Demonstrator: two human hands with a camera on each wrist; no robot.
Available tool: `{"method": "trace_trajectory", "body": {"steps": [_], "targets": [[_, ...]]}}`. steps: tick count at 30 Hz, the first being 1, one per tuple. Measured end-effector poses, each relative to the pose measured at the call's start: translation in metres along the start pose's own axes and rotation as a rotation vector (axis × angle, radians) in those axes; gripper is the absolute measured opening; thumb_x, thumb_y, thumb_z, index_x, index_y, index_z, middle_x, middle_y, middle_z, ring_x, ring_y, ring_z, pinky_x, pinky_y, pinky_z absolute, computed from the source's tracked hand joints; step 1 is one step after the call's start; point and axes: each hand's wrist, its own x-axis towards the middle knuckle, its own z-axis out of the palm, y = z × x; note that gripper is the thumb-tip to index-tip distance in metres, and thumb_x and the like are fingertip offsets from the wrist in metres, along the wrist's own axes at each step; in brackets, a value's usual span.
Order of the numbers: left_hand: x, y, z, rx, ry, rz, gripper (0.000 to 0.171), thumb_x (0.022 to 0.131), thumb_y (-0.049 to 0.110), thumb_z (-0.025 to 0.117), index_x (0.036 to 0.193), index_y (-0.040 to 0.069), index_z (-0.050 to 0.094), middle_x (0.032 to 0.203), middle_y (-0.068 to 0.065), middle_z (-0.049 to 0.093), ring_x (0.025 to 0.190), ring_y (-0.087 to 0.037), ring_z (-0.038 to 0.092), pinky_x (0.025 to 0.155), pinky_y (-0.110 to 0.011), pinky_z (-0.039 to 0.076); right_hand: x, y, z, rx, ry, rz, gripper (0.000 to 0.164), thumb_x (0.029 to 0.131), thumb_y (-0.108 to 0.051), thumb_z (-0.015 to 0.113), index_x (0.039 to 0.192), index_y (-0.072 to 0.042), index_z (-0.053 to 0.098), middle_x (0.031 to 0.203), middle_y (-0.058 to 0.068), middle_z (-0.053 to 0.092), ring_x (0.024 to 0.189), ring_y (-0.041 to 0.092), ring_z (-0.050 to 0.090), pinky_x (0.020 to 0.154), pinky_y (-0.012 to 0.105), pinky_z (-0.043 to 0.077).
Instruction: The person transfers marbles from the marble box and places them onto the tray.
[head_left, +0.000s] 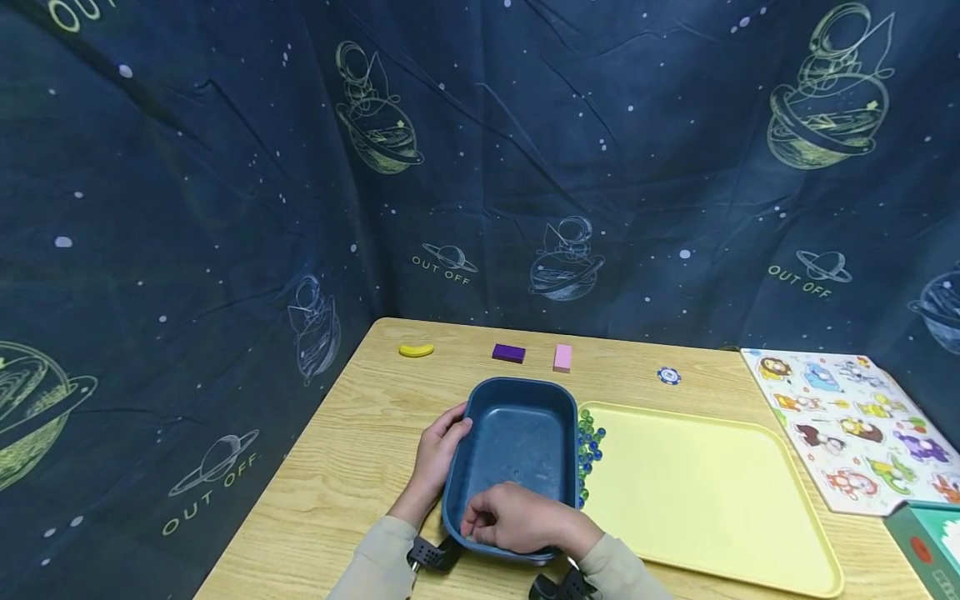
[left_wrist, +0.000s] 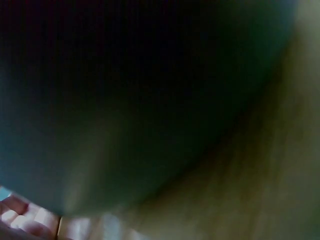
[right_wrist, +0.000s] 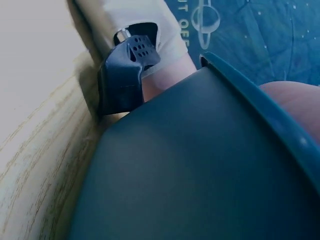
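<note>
A dark blue rectangular bin stands in front of me on the wooden table. My left hand grips its left side, thumb at the rim. Inside the near end, my right hand has its fingers curled down at the near left corner; whether they pinch something small is hidden. Green and blue glass marbles lie in a strip on the left edge of a yellow tray, right beside the bin. The left wrist view is mostly a dark blur, and in the right wrist view the bin's outer wall fills most of the frame.
Behind the bin lie a yellow toy banana, a purple block, a pink block and a blue-white poker chip. An animal picture board and a green box are at the right. Dark space-print cloth hangs behind.
</note>
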Motion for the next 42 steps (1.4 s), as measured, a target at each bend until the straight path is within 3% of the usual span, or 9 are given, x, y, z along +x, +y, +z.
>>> {"method": "trace_trajectory", "body": {"steps": [9,13,20,30,42], "targets": [[0.000,0.001,0.000,0.013,0.008,0.006,0.034,0.090,0.012,0.053,0.121,0.000,0.056,0.120,-0.017,0.057,0.099,-0.014,0.055,0.081,-0.022,0.042,0.000,-0.001,-0.003,0.049,-0.011,-0.032,0.009,0.087,-0.011,0.057,0.084,-0.016,0.064,0.073,-0.016,0.060,0.067,-0.007,0.054,0.063,0.012,0.043],[0.000,0.002,0.000,0.035,0.002,0.000,0.034,0.090,0.013,0.054,0.122,0.001,0.056,0.120,-0.015,0.057,0.100,-0.014,0.054,0.082,-0.022,0.042,-0.003,-0.002,-0.009,0.077,0.026,-0.050,0.010,0.087,-0.011,0.055,0.087,-0.014,0.065,0.076,-0.014,0.061,0.067,-0.005,0.054,0.062,0.014,0.044],[0.000,0.003,0.000,0.025,-0.013,0.012,0.033,0.090,0.012,0.053,0.121,0.001,0.056,0.119,-0.017,0.057,0.100,-0.020,0.055,0.081,-0.023,0.042,-0.010,0.001,-0.030,0.081,0.133,0.036,0.011,0.088,-0.017,0.055,0.089,-0.016,0.067,0.080,-0.013,0.062,0.072,0.000,0.052,0.064,0.018,0.042],[-0.001,0.002,-0.001,0.010,-0.002,-0.001,0.033,0.090,0.013,0.054,0.121,0.002,0.057,0.118,-0.016,0.058,0.100,-0.020,0.055,0.082,-0.026,0.042,-0.027,0.021,-0.059,0.053,0.330,0.125,0.007,0.087,-0.024,0.060,0.086,-0.019,0.065,0.075,-0.012,0.058,0.064,0.011,0.052,0.057,0.024,0.044],[-0.001,0.002,-0.001,0.018,0.002,0.002,0.033,0.089,0.014,0.055,0.120,0.002,0.058,0.118,-0.014,0.058,0.097,-0.015,0.055,0.082,-0.025,0.042,-0.039,0.031,-0.077,0.181,0.384,0.197,0.005,0.089,-0.026,0.058,0.091,-0.024,0.062,0.079,-0.003,0.058,0.058,0.013,0.053,0.054,0.029,0.047]]}}
